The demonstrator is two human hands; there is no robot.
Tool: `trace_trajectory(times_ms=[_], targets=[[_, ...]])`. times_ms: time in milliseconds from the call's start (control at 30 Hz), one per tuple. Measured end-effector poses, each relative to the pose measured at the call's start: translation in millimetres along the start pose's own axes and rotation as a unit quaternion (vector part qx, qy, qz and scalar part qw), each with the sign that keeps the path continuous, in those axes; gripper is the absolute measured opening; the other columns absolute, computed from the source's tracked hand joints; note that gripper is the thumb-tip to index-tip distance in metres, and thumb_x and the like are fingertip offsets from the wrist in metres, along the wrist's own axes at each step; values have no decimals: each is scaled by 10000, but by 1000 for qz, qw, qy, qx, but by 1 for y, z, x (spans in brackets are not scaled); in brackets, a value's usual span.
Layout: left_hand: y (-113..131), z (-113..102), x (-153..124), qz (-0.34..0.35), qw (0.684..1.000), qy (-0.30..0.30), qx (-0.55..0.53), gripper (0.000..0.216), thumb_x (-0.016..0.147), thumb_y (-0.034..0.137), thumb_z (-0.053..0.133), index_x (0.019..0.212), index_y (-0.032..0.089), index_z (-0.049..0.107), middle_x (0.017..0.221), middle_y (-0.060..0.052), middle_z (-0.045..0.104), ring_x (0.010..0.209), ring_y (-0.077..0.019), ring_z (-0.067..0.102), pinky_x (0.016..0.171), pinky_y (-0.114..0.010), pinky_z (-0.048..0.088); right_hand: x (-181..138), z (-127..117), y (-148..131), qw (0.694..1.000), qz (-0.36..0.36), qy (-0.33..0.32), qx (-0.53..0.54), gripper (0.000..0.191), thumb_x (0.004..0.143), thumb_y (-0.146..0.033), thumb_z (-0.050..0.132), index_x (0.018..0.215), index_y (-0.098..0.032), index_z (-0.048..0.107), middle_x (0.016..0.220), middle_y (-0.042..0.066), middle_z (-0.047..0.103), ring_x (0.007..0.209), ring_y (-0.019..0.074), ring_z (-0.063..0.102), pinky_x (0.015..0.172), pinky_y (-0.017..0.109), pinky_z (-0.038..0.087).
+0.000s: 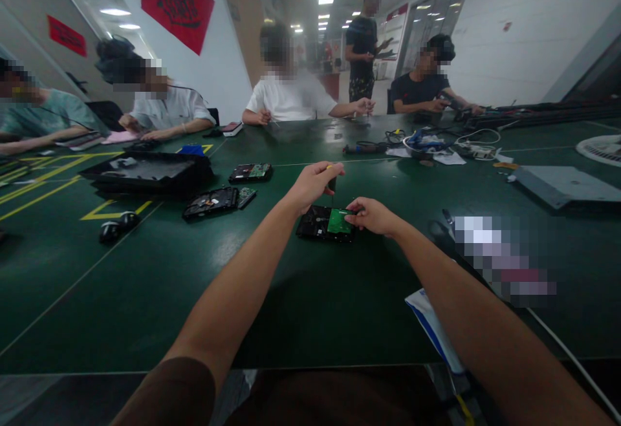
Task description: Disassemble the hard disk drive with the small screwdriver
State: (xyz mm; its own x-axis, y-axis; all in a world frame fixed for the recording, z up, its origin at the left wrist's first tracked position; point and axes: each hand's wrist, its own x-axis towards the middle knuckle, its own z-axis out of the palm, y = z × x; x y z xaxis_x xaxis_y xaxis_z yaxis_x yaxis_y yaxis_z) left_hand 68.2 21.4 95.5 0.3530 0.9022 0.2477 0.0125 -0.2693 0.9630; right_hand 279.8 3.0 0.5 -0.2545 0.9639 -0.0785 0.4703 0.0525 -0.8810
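A black hard drive (314,222) lies flat on the green table in front of me, with a green circuit board (338,220) on its right half. My left hand (315,185) is closed around a small screwdriver (332,184), held upright above the drive. The screwdriver's thin shaft points down at the board's upper edge; whether its tip touches a screw is too small to tell. At the drive's right end, my right hand (371,216) pinches the edge of the drive and board between thumb and fingers.
Left of the drive lie another opened hard drive (211,203), a further drive (250,172), a black tray (148,174) and a black mouse-like object (119,225). To the right are a grey metal case (567,187), tangled cables (427,141) and a blurred-out phone-like item (499,255). Several people sit opposite.
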Motion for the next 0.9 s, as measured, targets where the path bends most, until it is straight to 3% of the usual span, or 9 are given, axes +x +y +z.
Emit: trace_trajectory(times_ms=[233, 333, 500, 700, 800, 900], targets=[[4, 4, -2, -50, 994, 6, -99, 221, 936, 400, 678, 1008, 207, 600, 942, -71, 717, 858, -178, 682, 585, -233, 534, -1, 1, -1, 1000, -1, -3, 12, 281, 901, -211, 767, 1133, -142, 622, 973, 87, 743, 666, 132, 661, 560, 246, 531], [3, 5, -1, -43, 992, 10, -120, 164, 942, 352, 616, 979, 193, 620, 971, -75, 703, 895, -192, 673, 611, -267, 572, 0, 0, 0, 1000, -2, -1, 4, 292, 902, -217, 765, 1146, -143, 622, 982, 86, 740, 663, 130, 660, 565, 248, 537], [2, 2, 1, 2, 999, 39, -38, 222, 928, 334, 573, 908, 169, 719, 936, -71, 646, 875, -174, 622, 549, -207, 525, 0, 0, 2, 1000, -2, 1, -3, 291, 900, -230, 767, 1141, -144, 629, 1005, 100, 741, 673, 131, 660, 568, 249, 539], [-1, 3, 5, 19, 997, 69, -31, 108, 966, 262, 557, 1048, 243, 625, 883, -23, 666, 798, -144, 635, 586, -199, 515, 1, 1, 1, 1000, 7, 1, 13, 298, 892, -211, 768, 1145, -142, 625, 1002, 103, 748, 689, 141, 671, 564, 251, 536], [-6, 3, 6, 64, 993, 92, 25, 112, 991, 291, 549, 1016, 242, 646, 911, -31, 653, 799, -153, 609, 590, -217, 509, 2, 1, 1, 1000, 8, 2, 14, 303, 886, -217, 779, 1139, -145, 630, 1018, 106, 748, 699, 142, 676, 562, 246, 536], [-9, 3, 3, 133, 975, 124, 125, 101, 936, 317, 673, 997, 240, 698, 1004, -54, 623, 945, -185, 590, 669, -238, 511, 2, 1, 2, 1000, 3, 2, 17, 291, 885, -223, 783, 1124, -156, 630, 1007, 96, 746, 699, 138, 675, 566, 241, 540]])
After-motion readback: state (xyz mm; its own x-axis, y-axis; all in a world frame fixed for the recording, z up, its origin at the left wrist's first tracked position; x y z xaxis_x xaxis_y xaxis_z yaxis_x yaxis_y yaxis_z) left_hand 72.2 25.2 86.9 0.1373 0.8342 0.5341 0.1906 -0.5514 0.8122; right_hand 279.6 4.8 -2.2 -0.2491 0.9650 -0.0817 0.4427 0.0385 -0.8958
